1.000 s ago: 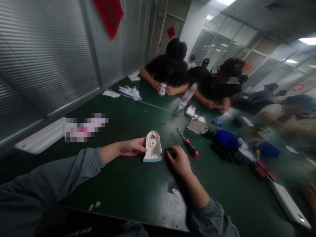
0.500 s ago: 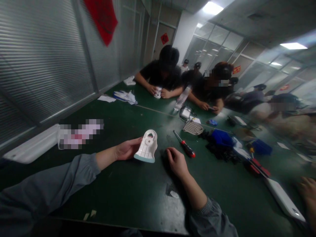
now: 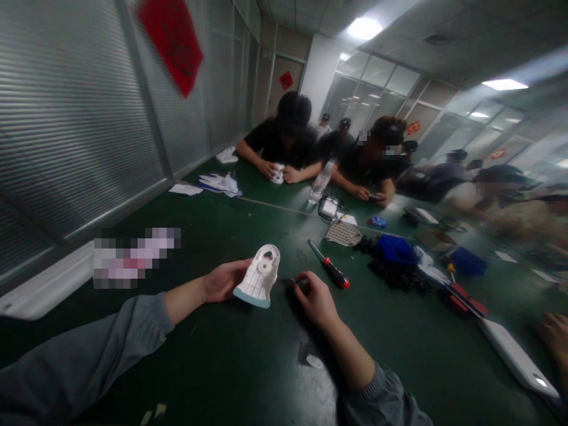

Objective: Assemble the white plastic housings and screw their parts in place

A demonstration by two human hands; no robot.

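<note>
My left hand (image 3: 225, 281) has the white shell (image 3: 258, 279) pinched at its edge, ribbed inside uncovered; my right hand (image 3: 316, 299) curls just beside it, whether pinching anything I cannot tell; beyond those fingers lies the screwdriver (image 3: 329, 265), untouched

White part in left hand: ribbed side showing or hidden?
Showing: ribs are visible on the white part, held by the left hand.

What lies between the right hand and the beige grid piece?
In the head view, a red and black screwdriver lies on the table between the right hand and that grid piece.
</note>
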